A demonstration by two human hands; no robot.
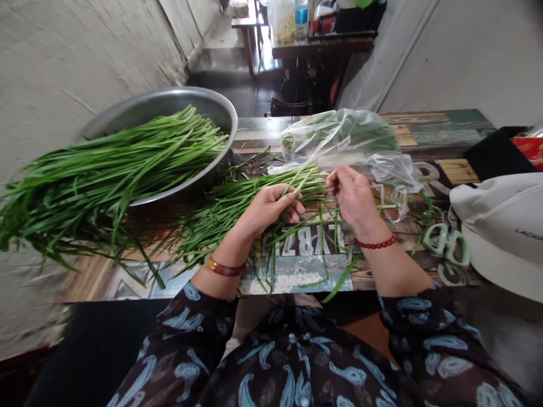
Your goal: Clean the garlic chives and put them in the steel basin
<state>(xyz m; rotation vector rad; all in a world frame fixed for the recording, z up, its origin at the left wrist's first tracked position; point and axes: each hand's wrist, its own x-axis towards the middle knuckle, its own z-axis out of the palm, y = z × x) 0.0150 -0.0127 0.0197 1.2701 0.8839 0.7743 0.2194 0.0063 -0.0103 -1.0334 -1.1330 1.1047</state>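
Note:
A few green stalks lie between the thumb and fingers of my left hand (278, 206). My right hand (350, 195), just to the right of the stalk ends, has its fingers curled and pressed together; what they hold, if anything, is too small to make out. Beneath and behind my left hand a pile of long green leafy stalks (220, 212) rests on the patterned table (365, 282), pale ends to the right. A larger bunch (139, 152) fills the metal basin (229, 107) at the left, its leaves hanging over the rim. Loose leaves are scattered near the front edge.
Behind my hands lies a clear plastic bag (348, 135) with greens inside. Green-handled scissors (445, 243) and a white cap (500, 226) are at the right, by a black container (492, 155). Another table (322, 48) with a bottle (301, 20) stands farther back.

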